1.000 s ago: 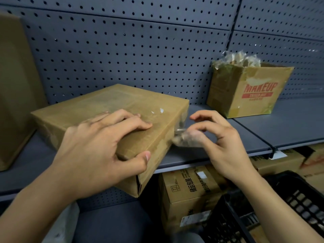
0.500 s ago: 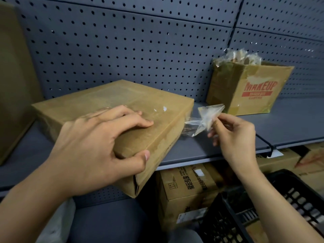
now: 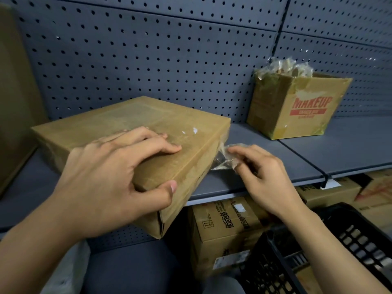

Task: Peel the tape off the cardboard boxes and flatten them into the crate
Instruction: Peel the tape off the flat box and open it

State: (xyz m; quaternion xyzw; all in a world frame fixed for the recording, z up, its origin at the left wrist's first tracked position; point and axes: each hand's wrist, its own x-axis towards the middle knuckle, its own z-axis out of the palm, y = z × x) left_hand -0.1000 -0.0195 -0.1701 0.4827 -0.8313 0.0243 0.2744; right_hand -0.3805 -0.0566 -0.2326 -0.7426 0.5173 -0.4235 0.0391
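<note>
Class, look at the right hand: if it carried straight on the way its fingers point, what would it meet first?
Probably the side of the flat brown cardboard box, just beyond the crumpled clear tape that the right hand pinches. Depth is hard to judge.

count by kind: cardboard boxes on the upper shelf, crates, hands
cardboard boxes: 3, flat box, MAKEUP box, tall box
black crate: 1
hands: 2, left hand, right hand pinching tape strip
total: 6

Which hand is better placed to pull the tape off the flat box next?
Right. The right hand pinches the tape hanging off the box; the left hand grips its near corner, steadying it.
</note>
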